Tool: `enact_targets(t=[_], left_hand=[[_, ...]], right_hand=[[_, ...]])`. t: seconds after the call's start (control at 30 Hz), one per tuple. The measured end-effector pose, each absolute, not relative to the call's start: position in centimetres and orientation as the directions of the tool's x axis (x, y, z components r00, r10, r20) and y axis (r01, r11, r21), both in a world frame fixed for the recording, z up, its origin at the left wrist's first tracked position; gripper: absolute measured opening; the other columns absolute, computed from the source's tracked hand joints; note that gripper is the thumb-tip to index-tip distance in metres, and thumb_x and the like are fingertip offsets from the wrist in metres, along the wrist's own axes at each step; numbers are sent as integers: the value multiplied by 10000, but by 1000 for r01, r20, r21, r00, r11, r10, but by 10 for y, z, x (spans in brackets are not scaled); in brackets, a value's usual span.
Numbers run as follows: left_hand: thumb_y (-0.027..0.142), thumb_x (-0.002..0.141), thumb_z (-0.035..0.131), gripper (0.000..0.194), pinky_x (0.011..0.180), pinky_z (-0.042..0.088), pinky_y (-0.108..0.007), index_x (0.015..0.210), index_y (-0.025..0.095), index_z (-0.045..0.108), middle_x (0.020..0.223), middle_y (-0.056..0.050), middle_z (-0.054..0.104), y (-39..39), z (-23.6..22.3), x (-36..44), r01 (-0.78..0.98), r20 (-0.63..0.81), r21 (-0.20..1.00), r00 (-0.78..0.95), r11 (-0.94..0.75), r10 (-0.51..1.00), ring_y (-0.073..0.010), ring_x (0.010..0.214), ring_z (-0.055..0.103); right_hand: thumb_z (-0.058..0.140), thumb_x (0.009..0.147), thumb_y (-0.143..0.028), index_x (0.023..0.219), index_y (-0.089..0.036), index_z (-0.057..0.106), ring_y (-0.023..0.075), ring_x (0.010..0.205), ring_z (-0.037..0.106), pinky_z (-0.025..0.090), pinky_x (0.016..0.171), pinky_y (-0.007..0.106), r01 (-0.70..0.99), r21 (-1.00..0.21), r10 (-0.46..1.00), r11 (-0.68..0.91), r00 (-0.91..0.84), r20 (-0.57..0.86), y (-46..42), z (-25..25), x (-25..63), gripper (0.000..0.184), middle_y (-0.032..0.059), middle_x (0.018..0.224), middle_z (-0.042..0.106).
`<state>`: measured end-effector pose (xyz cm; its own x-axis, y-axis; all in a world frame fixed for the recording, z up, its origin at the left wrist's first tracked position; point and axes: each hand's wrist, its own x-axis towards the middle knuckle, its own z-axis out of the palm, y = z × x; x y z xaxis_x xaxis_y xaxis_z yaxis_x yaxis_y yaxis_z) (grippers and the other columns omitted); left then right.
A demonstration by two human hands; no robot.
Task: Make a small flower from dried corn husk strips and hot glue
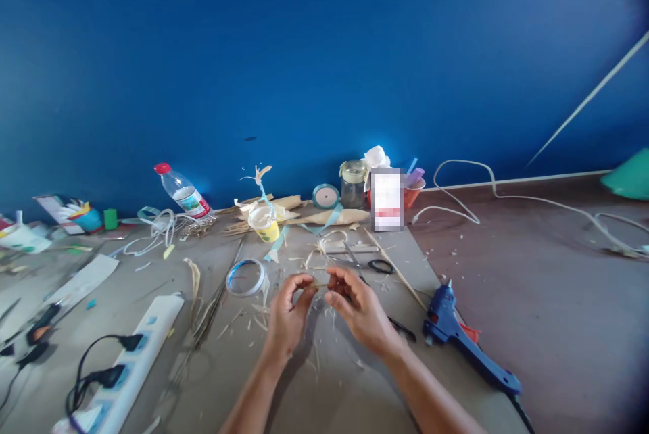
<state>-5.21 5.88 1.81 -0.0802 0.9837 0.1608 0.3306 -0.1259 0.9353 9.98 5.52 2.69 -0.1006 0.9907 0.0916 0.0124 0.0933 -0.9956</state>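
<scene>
I watch from a distance, with the blue plastic glue gun [459, 336] as my landmark. To the left of it, a small, thin, yellowish-brown piece of dry material [318, 284] is between the two hands. The left hand [288, 318] appears to pinch one end with thumb and forefinger. The right hand [364, 312] has its bent fingers at the other end, but I cannot tell if they are closed on it.

I judge that the piece could bend or snap if the two hands pull unevenly, because it looks dry and thin. If it drops, it could be lost among the pale scraps, left of the gun. The right forearm could brush the gun if it swings outward; I cannot tell if the nozzle is hot. Under this forearm, a black-handled metal tool [404, 330] is partly hidden and could catch the wrist.

Far beyond the gun, the plain blue wall [324, 69] limits forward reach. Well to its left, the white power strip [157, 332] with black plugs bounds sideways movement. The widest room is over the dark brown surface [568, 299], right of the gun, bordered at the back by the thin white cable [537, 199].
</scene>
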Motion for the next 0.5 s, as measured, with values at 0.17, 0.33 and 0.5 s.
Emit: enact_targets(t=[0.17,0.33,0.5], left_hand=[[297,774,576,152,742,468,-297,866,198,646,837,-42,678,54,19,-47,447,238,872,-27,-201,971,-181,800,631],[314,819,512,181,681,469,-286,863,184,630,716,-32,659,57,21,-55,448,236,881,-140,-152,962,-168,684,618],[283,807,543,229,753,479,-303,1005,206,630,947,-76,644,57,20,-55,375,330,876,-11,-302,944,-181,839,602]], right_hand=[[540,743,-286,673,-165,605,108,510,444,346,480,216,104,-994,999,22,28,25,59,22,98,154,-20,553,516],[560,724,-397,656,-157,564,74,430,367,285,417,200,-90,-993,994,-81,68,-87,65,27,107,249,-43,510,465],[597,703,-440,643,-157,556,72,432,385,295,430,202,-191,-977,995,-93,30,-100,66,29,107,292,-30,520,495]])
